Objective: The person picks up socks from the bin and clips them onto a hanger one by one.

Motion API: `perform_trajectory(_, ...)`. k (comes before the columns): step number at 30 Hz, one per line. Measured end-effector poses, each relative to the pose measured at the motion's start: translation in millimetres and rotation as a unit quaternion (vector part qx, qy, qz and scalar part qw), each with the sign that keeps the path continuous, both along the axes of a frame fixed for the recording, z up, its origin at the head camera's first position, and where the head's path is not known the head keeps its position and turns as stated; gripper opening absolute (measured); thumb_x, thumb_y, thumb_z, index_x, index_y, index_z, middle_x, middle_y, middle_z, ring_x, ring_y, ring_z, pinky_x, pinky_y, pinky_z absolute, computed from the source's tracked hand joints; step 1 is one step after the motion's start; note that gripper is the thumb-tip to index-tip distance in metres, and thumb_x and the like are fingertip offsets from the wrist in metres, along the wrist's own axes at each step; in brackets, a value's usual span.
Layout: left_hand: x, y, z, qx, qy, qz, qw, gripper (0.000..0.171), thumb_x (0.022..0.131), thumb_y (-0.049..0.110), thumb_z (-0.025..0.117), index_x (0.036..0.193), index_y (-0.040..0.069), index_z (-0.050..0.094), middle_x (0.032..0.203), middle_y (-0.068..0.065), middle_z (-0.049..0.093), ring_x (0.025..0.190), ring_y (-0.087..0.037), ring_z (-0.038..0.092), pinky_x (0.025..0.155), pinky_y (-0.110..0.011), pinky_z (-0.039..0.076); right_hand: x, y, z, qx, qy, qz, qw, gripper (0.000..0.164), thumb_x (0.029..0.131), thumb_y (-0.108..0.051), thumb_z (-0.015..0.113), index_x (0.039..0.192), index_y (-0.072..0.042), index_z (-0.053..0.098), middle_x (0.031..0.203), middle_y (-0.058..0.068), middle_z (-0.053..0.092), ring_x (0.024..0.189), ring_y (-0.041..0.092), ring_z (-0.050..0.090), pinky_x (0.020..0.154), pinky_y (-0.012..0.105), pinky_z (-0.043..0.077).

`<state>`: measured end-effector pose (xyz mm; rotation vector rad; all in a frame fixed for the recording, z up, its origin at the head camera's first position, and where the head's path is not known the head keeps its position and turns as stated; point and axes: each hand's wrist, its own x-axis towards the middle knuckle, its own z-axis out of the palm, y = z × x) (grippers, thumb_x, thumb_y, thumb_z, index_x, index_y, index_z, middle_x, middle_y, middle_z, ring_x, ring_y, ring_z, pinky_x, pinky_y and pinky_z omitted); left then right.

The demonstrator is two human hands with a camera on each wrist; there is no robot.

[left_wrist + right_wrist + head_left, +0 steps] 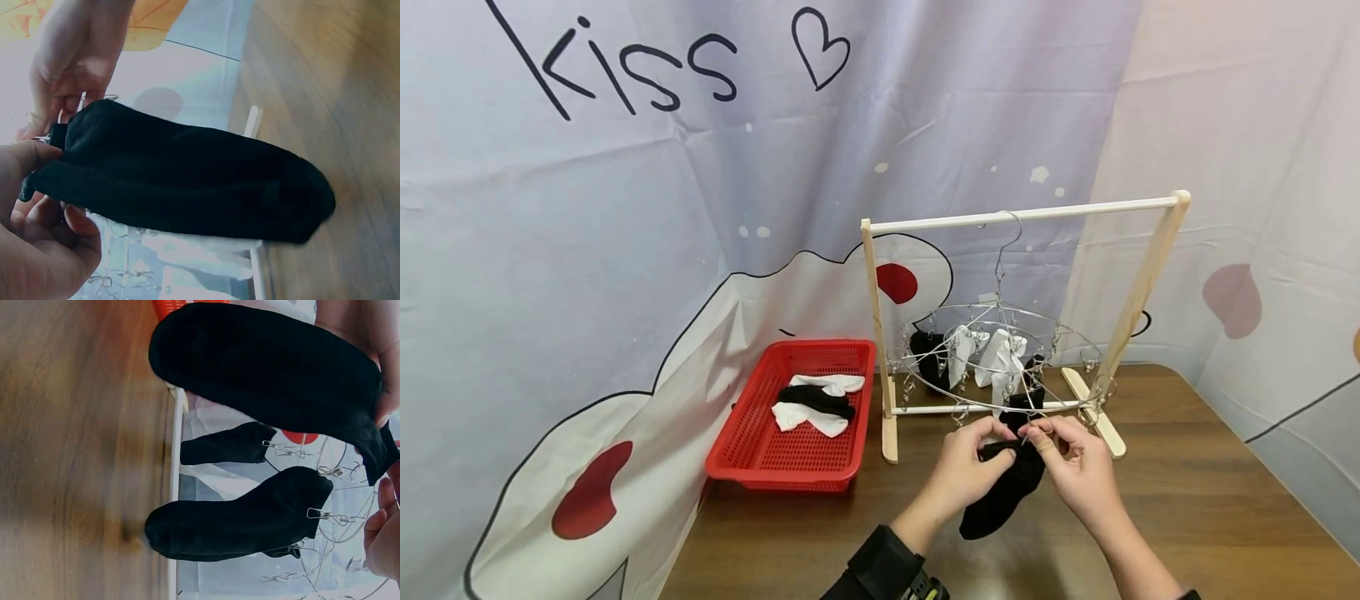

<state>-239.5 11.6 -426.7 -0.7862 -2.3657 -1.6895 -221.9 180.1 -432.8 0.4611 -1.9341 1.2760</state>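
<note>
Left hand [966, 463] gripped black sock [1009, 493]; right hand [1075, 460] pinched clip [1025, 437] at hanger's [998, 322] 5 o'clock; flattened cuff [377, 460] seemed best.

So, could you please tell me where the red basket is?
In the head view, the red basket stands on the table, just left of the wooden drying rack, with black and white socks inside.

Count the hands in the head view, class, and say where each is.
2: the left hand grips the black sock at the round hanger's near edge; the right hand is beside it, pinching a metal clip. Some fingertips are hidden.
</note>
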Motion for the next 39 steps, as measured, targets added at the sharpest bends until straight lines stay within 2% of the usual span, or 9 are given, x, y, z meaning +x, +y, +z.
perform_trajectory(10, 5.5, -0.4, -0.7, -0.019, 0.059, 0.025, 0.9977, 0.016, 0.089, 0.012, 0.072, 0.104, 0.012, 0.066, 0.088, 0.004, 0.078, 0.076, 0.006, 0.061, 0.073, -0.015, 0.047, 8.1, -2.6, 4.6, -0.001, -0.058, 0.024, 0.998, 0.015, 0.093, 0.008, 0.065, 0.094, -0.004, 0.073, 0.089, 0.001, 0.071, 0.071, 0.004, 0.056, 0.061, 0.017, 0.045)
perform_trajectory(14, 9.9, -6.2, -1.5, -0.040, 0.149, 0.055, 0.9865, 0.021, 0.088, 0.013, 0.074, 0.107, 0.015, 0.063, 0.093, 0.009, 0.077, 0.081, 0.005, 0.062, 0.072, -0.012, 0.048, 10.4, -1.7, 4.7, -0.018, -0.088, 0.051, 0.995, 0.011, 0.099, 0.004, 0.060, 0.100, 0.002, 0.070, 0.092, 0.004, 0.073, 0.080, 0.003, 0.063, 0.073, 0.013, 0.049)
perform_trajectory(16, 11.5, -12.4, 0.4, -0.041, 0.231, 0.076, 0.9692, 0.022, 0.088, 0.012, 0.074, 0.107, 0.015, 0.064, 0.095, 0.009, 0.075, 0.084, 0.002, 0.063, 0.074, -0.011, 0.049, 11.8, -0.3, 5.0, -0.033, -0.105, 0.066, 0.992, 0.013, 0.101, 0.001, 0.056, 0.104, 0.005, 0.068, 0.094, 0.001, 0.073, 0.087, 0.002, 0.065, 0.078, 0.012, 0.050)
perform_trajectory(19, 6.4, -27.9, 9.4, -0.038, 0.356, 0.104, 0.9278, 0.025, 0.087, 0.006, 0.072, 0.111, 0.010, 0.067, 0.100, 0.003, 0.074, 0.088, -0.007, 0.065, 0.079, -0.012, 0.050, 13.3, 2.7, 6.6, -0.046, -0.122, 0.081, 0.988, 0.017, 0.104, -0.002, 0.053, 0.108, 0.008, 0.066, 0.098, -0.008, 0.073, 0.092, 0.001, 0.066, 0.083, 0.011, 0.049)
perform_trajectory(22, -10.1, -50.0, 21.3, -0.073, 0.419, 0.139, 0.8942, 0.037, 0.086, -0.001, 0.067, 0.123, 0.004, 0.065, 0.120, -0.005, 0.071, 0.104, -0.019, 0.064, 0.095, -0.024, 0.051, 13.4, 6.7, 9.1, -0.044, -0.129, 0.077, 0.988, 0.019, 0.105, -0.005, 0.052, 0.111, 0.007, 0.066, 0.100, -0.014, 0.071, 0.095, -0.001, 0.063, 0.085, 0.010, 0.046)
perform_trajectory(25, -31.0, -70.4, 28.4, -0.152, 0.405, 0.157, 0.8881, 0.046, 0.089, -0.001, 0.062, 0.134, 0.008, 0.061, 0.142, -0.007, 0.060, 0.125, -0.025, 0.056, 0.105, -0.040, 0.046, 13.7, 12.0, 11.4, -0.040, -0.132, 0.060, 0.989, 0.021, 0.106, -0.007, 0.052, 0.114, 0.005, 0.066, 0.101, -0.017, 0.071, 0.096, -0.001, 0.062, 0.086, 0.009, 0.045)
perform_trajectory(29, -50.4, -84.4, 28.2, -0.239, 0.376, 0.131, 0.8857, 0.032, 0.096, 0.007, 0.064, 0.127, 0.016, 0.067, 0.147, -0.006, 0.055, 0.137, -0.027, 0.047, 0.108, -0.051, 0.042, 17.3, 20.2, 12.0, -0.047, -0.134, 0.037, 0.989, 0.022, 0.106, -0.008, 0.052, 0.116, 0.006, 0.066, 0.104, -0.020, 0.070, 0.098, -0.003, 0.061, 0.086, 0.008, 0.044)
perform_trajectory(34, -51.9, -82.7, 22.7, -0.234, 0.375, 0.097, 0.8920, 0.012, 0.101, 0.014, 0.062, 0.109, 0.015, 0.071, 0.140, -0.009, 0.061, 0.136, -0.030, 0.050, 0.107, -0.055, 0.042, 21.8, 28.7, 7.7, -0.048, -0.133, -0.012, 0.990, 0.023, 0.105, -0.010, 0.055, 0.118, 0.005, 0.067, 0.104, -0.022, 0.069, 0.092, -0.006, 0.062, 0.082, 0.007, 0.045)
perform_trajectory(39, -43.3, -72.2, 20.2, -0.204, 0.401, 0.119, 0.8850, 0.013, 0.097, 0.010, 0.068, 0.108, 0.017, 0.072, 0.122, -0.007, 0.070, 0.126, -0.029, 0.057, 0.104, -0.051, 0.044, 19.8, 34.2, 4.6, -0.011, -0.116, -0.112, 0.987, 0.029, 0.101, -0.011, 0.062, 0.127, -0.001, 0.066, 0.105, 0.006, 0.074, 0.092, -0.009, 0.057, 0.078, 0.008, 0.043)
